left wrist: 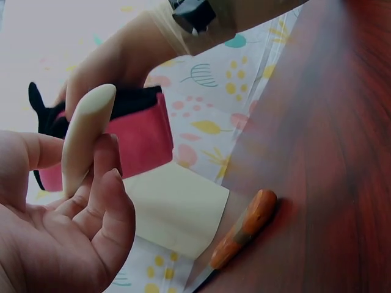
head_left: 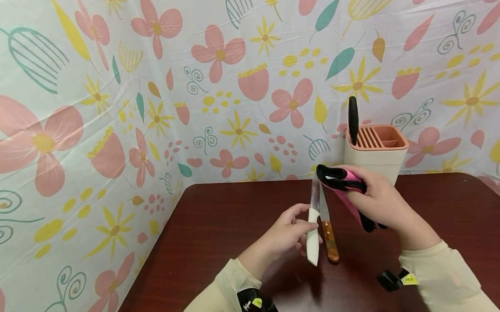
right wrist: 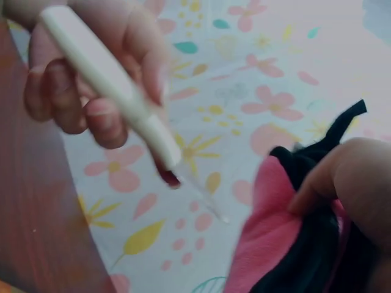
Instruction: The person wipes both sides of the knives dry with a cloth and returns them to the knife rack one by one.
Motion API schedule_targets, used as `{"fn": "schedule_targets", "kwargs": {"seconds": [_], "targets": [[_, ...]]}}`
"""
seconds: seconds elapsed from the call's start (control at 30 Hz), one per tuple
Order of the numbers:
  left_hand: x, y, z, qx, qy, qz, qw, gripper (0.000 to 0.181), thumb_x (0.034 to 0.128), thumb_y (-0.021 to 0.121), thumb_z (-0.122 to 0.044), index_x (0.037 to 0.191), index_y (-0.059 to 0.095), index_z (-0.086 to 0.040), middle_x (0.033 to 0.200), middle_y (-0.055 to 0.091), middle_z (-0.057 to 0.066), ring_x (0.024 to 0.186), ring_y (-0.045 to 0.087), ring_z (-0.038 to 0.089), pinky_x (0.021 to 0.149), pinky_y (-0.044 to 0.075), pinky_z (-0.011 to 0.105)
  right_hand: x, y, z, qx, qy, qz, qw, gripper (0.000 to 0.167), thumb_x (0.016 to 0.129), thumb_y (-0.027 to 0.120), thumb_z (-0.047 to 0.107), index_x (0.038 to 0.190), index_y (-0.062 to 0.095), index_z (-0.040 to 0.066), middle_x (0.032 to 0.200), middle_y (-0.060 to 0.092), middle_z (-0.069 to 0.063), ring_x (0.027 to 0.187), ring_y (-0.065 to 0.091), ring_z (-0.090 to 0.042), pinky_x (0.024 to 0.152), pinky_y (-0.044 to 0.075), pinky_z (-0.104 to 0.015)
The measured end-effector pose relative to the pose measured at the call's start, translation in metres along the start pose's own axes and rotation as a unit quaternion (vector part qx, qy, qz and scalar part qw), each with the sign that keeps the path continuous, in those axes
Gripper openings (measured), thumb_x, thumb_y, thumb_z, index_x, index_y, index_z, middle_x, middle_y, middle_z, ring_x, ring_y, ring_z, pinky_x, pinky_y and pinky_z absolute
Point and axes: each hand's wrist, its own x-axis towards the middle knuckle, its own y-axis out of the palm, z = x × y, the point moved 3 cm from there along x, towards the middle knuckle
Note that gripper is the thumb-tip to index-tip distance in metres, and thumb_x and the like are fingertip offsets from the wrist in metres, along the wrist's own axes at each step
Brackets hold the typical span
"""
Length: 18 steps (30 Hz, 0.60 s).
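Observation:
My left hand (head_left: 293, 231) pinches a knife with a white handle (head_left: 313, 241) between thumb and fingers, its blade (head_left: 315, 190) pointing away toward the back of the table. In my right hand (head_left: 379, 199) is a folded pink cloth with black edging (head_left: 345, 184), held just right of the blade tip; in the right wrist view the cloth (right wrist: 269, 226) and the blade tip stand apart. A second knife with a brown wooden handle (head_left: 330, 245) lies on the table beside the white one, its blade pointing to the back.
A cream knife block with an orange slotted top (head_left: 389, 138) stands at the back right, with one black-handled knife (head_left: 353, 119) upright in it. The dark wooden table (head_left: 220, 232) meets a flower-patterned sheet (head_left: 248, 105) behind and at the left.

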Motion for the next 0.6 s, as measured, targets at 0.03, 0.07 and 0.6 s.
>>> {"fn": "schedule_targets", "kwargs": {"seconds": [0.03, 0.07, 0.6], "targets": [[0.0, 0.001, 0.0, 0.003, 0.0, 0.003, 1.0, 0.042, 0.1008, 0.06, -0.013, 0.141, 0.049, -0.017, 0.089, 0.075, 0.024, 0.054, 0.066, 0.011, 0.047, 0.053, 0.028, 0.001, 0.002, -0.001, -0.005, 0.003, -0.011, 0.9999, 0.056, 0.087, 0.067, 0.002, 0.135, 0.065, 0.029, 0.105, 0.074, -0.004, 0.084, 0.058, -0.011, 0.071, 0.044, -0.025], [-0.001, 0.002, 0.0, 0.005, 0.001, 0.006, 1.0, 0.042, 0.1008, 0.059, -0.012, 0.142, 0.049, -0.017, 0.09, 0.074, 0.026, 0.054, 0.066, 0.011, 0.047, 0.053, 0.028, 0.002, 0.004, -0.001, -0.014, 0.0, -0.021, 0.9997, 0.054, 0.087, 0.068, 0.003, 0.135, 0.066, 0.028, 0.105, 0.074, -0.005, 0.084, 0.058, -0.013, 0.071, 0.044, -0.026], [-0.004, 0.01, -0.002, 0.01, -0.002, 0.026, 0.9996, 0.042, 0.0981, 0.059, -0.006, 0.138, 0.05, -0.015, 0.096, 0.072, 0.032, 0.058, 0.067, 0.009, 0.047, 0.051, 0.026, 0.007, 0.038, 0.003, -0.071, -0.115, -0.05, 0.9896, 0.061, 0.079, 0.066, -0.009, 0.137, 0.065, 0.007, 0.116, 0.075, -0.013, 0.081, 0.058, -0.018, 0.071, 0.046, -0.034]]}}
